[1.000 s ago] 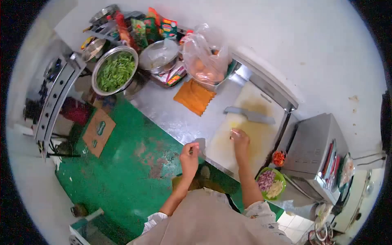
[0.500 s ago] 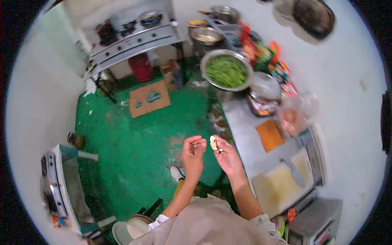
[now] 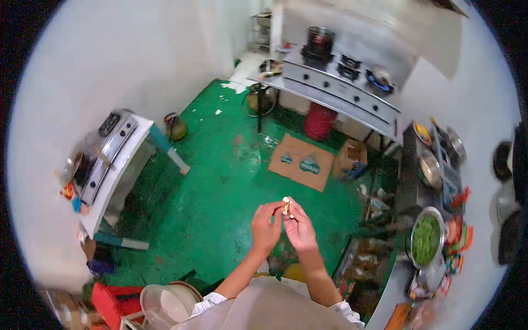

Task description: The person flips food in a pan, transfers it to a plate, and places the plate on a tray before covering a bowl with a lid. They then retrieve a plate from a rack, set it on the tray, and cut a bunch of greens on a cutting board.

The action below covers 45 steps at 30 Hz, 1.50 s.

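Observation:
My right hand (image 3: pixel 300 230) grips a small cream-and-brown piece of food (image 3: pixel 286 207) between thumb and fingers, held up in front of my chest. Its exact kind is too small to make out. My left hand (image 3: pixel 266 230) is close beside it, fingers bent into a pinch, with the tips at the left edge of the piece. Whether the left fingertips hold part of it is hidden.
A steel stove (image 3: pixel 341 88) with a dark pot (image 3: pixel 320 41) stands ahead. On the right counter sits a bowl of chopped greens (image 3: pixel 426 239). Flat cardboard (image 3: pixel 302 162) lies on the green floor. To the left is a second stove (image 3: pixel 107 159); a red chair (image 3: pixel 113 300) is lower left.
My view has swung left, so the right counter slides toward the right edge and the left stove shows more. My left hand has come together with the food piece in my right hand.

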{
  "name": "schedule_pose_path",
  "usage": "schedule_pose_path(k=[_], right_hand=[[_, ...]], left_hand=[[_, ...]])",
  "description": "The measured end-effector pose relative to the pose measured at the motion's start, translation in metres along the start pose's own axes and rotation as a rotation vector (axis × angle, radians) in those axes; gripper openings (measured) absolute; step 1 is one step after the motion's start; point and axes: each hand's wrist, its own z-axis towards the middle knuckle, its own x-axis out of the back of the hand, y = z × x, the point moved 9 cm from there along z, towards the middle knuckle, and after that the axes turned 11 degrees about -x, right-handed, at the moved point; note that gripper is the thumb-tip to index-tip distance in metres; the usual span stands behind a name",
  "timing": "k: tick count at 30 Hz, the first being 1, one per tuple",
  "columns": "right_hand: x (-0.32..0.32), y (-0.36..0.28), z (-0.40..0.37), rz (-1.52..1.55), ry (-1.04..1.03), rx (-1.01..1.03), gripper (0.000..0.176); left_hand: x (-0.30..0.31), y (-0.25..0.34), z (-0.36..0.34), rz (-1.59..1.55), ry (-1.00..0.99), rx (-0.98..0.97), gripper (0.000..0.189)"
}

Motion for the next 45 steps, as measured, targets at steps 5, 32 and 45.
schedule_pose_path(k=[5, 32, 45], right_hand=[[-0.021, 0.03, 0.099, -0.159, -0.041, -0.202, 0.035], [-0.163, 0.542, 0.047, -0.428, -0.545, -1.726, 0.033], [-0.252, 0.792, -0.009, -0.715, -0.549, -1.75, 0.039]], left_hand=[[0.033, -0.037, 0.036, 0.188, 0.164, -0.074, 0.028], [0.349, -0.149, -0.185, 1.252, 0.793, 0.807, 0.069], [0.597, -0.179, -0.285, 1.162, 0.995, 0.896, 0.06]])
